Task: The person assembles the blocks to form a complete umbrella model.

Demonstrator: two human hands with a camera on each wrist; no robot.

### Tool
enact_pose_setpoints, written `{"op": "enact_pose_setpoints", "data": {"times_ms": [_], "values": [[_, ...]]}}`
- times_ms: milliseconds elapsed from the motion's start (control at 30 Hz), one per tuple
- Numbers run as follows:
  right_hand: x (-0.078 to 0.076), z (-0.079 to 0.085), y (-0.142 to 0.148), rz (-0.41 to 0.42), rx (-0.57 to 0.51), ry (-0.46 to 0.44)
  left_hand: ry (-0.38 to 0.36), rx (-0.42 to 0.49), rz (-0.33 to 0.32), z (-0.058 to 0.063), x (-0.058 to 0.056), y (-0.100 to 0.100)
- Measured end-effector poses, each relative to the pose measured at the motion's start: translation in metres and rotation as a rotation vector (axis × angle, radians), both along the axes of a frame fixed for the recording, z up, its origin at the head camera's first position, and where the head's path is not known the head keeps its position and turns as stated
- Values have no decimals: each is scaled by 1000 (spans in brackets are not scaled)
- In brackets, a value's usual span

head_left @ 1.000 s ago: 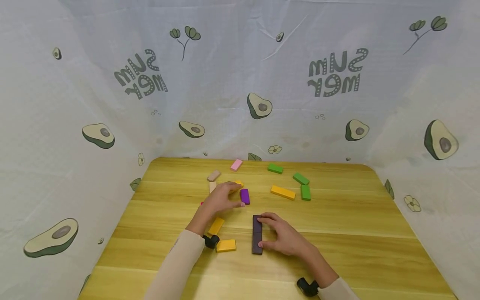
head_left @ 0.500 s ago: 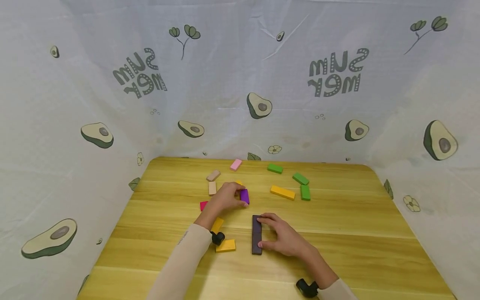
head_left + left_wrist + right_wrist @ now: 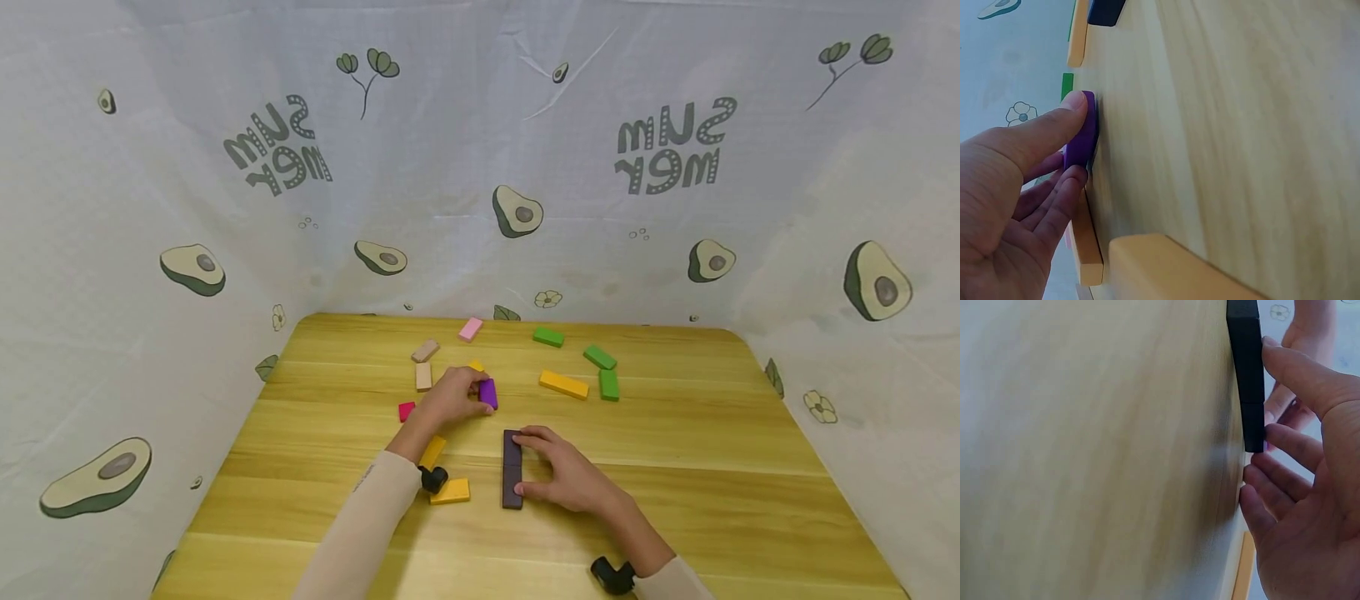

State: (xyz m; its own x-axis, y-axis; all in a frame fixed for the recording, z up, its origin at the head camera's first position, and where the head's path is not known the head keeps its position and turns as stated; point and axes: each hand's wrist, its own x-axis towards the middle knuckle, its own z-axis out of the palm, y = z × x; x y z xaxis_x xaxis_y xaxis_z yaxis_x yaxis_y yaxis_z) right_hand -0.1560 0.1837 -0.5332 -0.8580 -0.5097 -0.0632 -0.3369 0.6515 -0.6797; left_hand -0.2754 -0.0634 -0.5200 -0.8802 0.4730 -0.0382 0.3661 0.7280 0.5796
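On the wooden worktop (image 3: 675, 433), the left hand (image 3: 450, 398) pinches a purple block (image 3: 488, 392) between thumb and fingers; the block lies just past the worktop's middle, at the hand's 3 o'clock. The right hand (image 3: 566, 475) rests beside a long dark block (image 3: 512, 469), thumb at its near end and fingertips at its far end, gripping it lengthwise against the wood. That dark block sits at 6 o'clock from the purple one, near but apart. At 9 o'clock of the dark block lie two yellow blocks (image 3: 450, 492). An orange block (image 3: 564, 384) and three green blocks (image 3: 608, 384) lie toward 1 o'clock, a pink block (image 3: 470, 329) and tan blocks (image 3: 424, 351) toward 11 o'clock.
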Motion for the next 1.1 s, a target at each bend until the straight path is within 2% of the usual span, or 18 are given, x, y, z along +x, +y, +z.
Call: {"op": "enact_pose_setpoints", "data": {"times_ms": [300, 533, 1100], "values": [[0, -1, 0, -6, -9, -6, 15, 29, -58, 3, 11, 6], [0, -1, 0, -1, -16, 1, 5, 31, -86, 0, 19, 15], [-1, -2, 1, 14, -35, 44, 22, 35, -144, -4, 22, 26]]}}
